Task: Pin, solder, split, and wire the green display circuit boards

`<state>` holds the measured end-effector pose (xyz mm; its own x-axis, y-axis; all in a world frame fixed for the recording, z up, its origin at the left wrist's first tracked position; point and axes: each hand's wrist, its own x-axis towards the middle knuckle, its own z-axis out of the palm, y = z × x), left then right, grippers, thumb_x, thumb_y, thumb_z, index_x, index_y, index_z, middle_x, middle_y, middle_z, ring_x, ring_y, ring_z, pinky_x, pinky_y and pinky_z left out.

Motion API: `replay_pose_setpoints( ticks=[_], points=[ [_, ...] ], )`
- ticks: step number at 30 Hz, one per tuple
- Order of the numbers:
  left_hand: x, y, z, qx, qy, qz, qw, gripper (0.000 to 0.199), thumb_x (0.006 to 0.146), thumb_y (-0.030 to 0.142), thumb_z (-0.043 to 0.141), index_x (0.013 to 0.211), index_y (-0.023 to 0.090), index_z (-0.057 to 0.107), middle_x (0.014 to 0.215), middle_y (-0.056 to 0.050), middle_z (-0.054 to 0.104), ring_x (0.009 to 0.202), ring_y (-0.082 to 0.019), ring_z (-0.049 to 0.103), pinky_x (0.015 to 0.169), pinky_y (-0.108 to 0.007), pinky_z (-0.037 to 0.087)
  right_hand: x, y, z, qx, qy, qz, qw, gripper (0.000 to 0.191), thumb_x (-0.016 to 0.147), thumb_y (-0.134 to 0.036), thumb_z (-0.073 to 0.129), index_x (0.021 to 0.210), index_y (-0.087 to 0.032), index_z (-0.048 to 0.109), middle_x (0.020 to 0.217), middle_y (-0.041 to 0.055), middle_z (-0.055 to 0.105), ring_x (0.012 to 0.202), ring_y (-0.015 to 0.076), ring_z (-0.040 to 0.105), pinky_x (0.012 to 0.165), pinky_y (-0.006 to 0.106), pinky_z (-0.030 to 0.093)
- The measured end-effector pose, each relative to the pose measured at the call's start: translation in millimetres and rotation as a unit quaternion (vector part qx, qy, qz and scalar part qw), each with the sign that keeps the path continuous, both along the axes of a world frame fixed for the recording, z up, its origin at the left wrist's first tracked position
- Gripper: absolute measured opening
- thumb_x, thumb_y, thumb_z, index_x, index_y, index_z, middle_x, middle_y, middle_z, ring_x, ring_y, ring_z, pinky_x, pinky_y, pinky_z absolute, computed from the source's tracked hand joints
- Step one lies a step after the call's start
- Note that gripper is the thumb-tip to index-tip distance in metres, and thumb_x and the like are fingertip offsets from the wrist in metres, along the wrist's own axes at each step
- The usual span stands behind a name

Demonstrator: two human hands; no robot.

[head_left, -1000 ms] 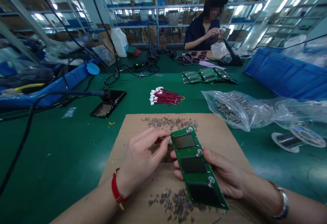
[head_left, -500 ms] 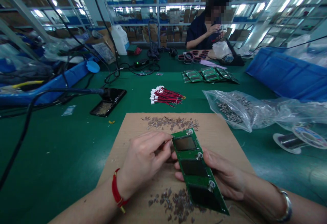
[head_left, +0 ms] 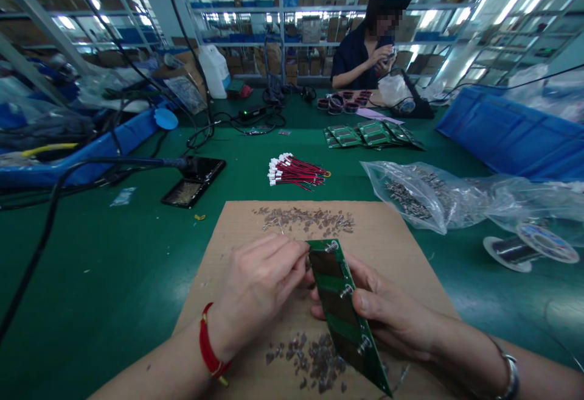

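My right hand (head_left: pixel 395 315) grips a long green circuit board (head_left: pixel 335 281) by its right edge, thumb on the face and fingers behind. The board is tilted, and its face carries dark rectangular areas with small clear round parts along the right side. At the board's upper left edge, my left hand (head_left: pixel 264 287) is closed in a pinch; whatever lies between its fingertips is hidden. Beneath both hands lies a cardboard sheet (head_left: pixel 406 254). Small brownish-grey pieces (head_left: pixel 322 363) are heaped on it near me, and more loose pieces (head_left: pixel 314 220) are strewn along its far side.
Beyond the cardboard lie red-black wires (head_left: pixel 298 171) with white connectors. Stacked boards (head_left: pixel 374 133), a bag of metal parts (head_left: pixel 410 193) and a solder wire spool (head_left: pixel 513 251) are to the right. A soldering iron (head_left: pixel 171 162) rests at left. Another person (head_left: pixel 356 59) works opposite.
The circuit board has moved slightly down and left and turned, its face now darker and more edge-on. My right thumb has shifted lower along its edge. My left hand stays at the same edge.
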<state>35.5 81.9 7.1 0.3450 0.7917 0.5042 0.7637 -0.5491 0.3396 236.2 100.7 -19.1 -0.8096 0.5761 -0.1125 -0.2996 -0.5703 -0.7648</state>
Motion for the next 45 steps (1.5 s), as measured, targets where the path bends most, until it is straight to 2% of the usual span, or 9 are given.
replay_pose_setpoints(
  ticks=[4, 10, 14, 17, 20, 25, 31, 38, 45],
  points=[
    [1.5, 0.4, -0.9, -0.007, -0.015, 0.008, 1.000, 0.011, 0.088, 0.018, 0.051, 0.089, 0.019, 0.062, 0.072, 0.000, 0.064, 0.065, -0.012, 0.058, 0.060, -0.026, 0.046, 0.2, 0.8, -0.5, -0.002, 0.020, 0.009, 1.000, 0.060, 0.071, -0.029, 0.075, 0.125, -0.026, 0.048, 0.122, 0.0061, 0.049, 0.102, 0.0154, 0.053, 0.095, 0.035, 0.045],
    [-12.0, 15.1, 7.7, -0.136, -0.057, 0.080, 0.986, 0.021, 0.092, 0.035, 0.045, 0.103, 0.025, 0.060, 0.081, 0.003, 0.068, 0.071, -0.011, 0.063, 0.062, -0.023, 0.048, 1.3, 3.6, -4.5, -0.075, 0.034, -0.011, 0.997, 0.066, 0.073, -0.033, 0.074, 0.128, -0.022, 0.038, 0.120, 0.0093, 0.052, 0.101, 0.0172, 0.056, 0.096, 0.041, 0.044],
    [-18.9, 65.3, 11.2, -0.109, 0.009, 0.108, 0.988, 0.025, 0.094, 0.033, 0.040, 0.103, 0.022, 0.060, 0.087, -0.001, 0.068, 0.075, -0.014, 0.062, 0.068, -0.029, 0.050, 2.2, 5.3, -6.9, -0.115, 0.052, -0.010, 0.992, 0.066, 0.074, -0.033, 0.074, 0.126, -0.019, 0.035, 0.116, 0.0104, 0.054, 0.098, 0.0171, 0.058, 0.097, 0.044, 0.043],
    [-10.9, 119.4, 6.0, -0.094, 0.079, 0.066, 0.990, 0.019, 0.091, 0.026, 0.048, 0.100, 0.018, 0.062, 0.101, -0.005, 0.066, 0.096, -0.019, 0.060, 0.087, -0.040, 0.047, 2.4, 5.9, -5.8, -0.124, 0.063, -0.009, 0.990, 0.066, 0.075, -0.032, 0.074, 0.126, -0.018, 0.035, 0.116, 0.0107, 0.054, 0.097, 0.0166, 0.058, 0.096, 0.043, 0.043],
    [0.7, 165.0, -3.3, -0.099, 0.150, 0.006, 0.984, 0.022, 0.088, 0.030, 0.054, 0.105, 0.016, 0.059, 0.110, -0.007, 0.061, 0.102, -0.021, 0.058, 0.090, -0.045, 0.047, 2.7, 6.4, -4.7, -0.118, 0.063, -0.005, 0.991, 0.065, 0.075, -0.032, 0.073, 0.127, -0.018, 0.036, 0.116, 0.0102, 0.054, 0.096, 0.0161, 0.058, 0.095, 0.043, 0.043],
    [8.2, 193.7, -13.0, -0.109, 0.226, -0.037, 0.967, 0.025, 0.088, 0.033, 0.055, 0.107, 0.016, 0.057, 0.110, -0.007, 0.060, 0.098, -0.020, 0.059, 0.085, -0.043, 0.050, 3.4, 8.0, -8.2, -0.125, 0.072, 0.004, 0.990, 0.065, 0.073, -0.030, 0.075, 0.126, -0.018, 0.040, 0.113, 0.0090, 0.054, 0.094, 0.0160, 0.057, 0.093, 0.041, 0.042],
    [3.7, 173.5, 1.1, -0.093, 0.213, 0.008, 0.973, 0.023, 0.088, 0.033, 0.054, 0.103, 0.016, 0.058, 0.105, -0.006, 0.060, 0.092, -0.018, 0.059, 0.081, -0.040, 0.051, 2.5, 9.1, -7.7, -0.140, 0.071, 0.008, 0.988, 0.067, 0.070, -0.030, 0.077, 0.125, -0.017, 0.041, 0.111, 0.0079, 0.055, 0.089, 0.0144, 0.057, 0.088, 0.038, 0.044],
    [-14.9, 79.8, 34.0, -0.109, 0.123, 0.085, 0.983, 0.012, 0.089, 0.024, 0.046, 0.084, 0.020, 0.056, 0.073, 0.003, 0.060, 0.065, -0.012, 0.056, 0.061, -0.025, 0.044, 2.5, 10.0, -8.8, -0.149, 0.076, 0.005, 0.986, 0.058, 0.069, -0.028, 0.078, 0.118, -0.016, 0.050, 0.112, 0.0085, 0.056, 0.090, 0.0157, 0.058, 0.092, 0.041, 0.043],
    [-29.3, 24.3, 10.2, -0.152, 0.069, 0.096, 0.981, 0.005, 0.083, 0.017, 0.053, 0.086, 0.021, 0.055, 0.079, 0.002, 0.061, 0.072, -0.013, 0.057, 0.066, -0.026, 0.044, 5.3, 8.9, -15.6, -0.143, 0.081, -0.017, 0.986, 0.045, 0.076, -0.033, 0.072, 0.114, -0.013, 0.058, 0.116, 0.0118, 0.058, 0.097, 0.0182, 0.058, 0.100, 0.042, 0.039]
  ],
)
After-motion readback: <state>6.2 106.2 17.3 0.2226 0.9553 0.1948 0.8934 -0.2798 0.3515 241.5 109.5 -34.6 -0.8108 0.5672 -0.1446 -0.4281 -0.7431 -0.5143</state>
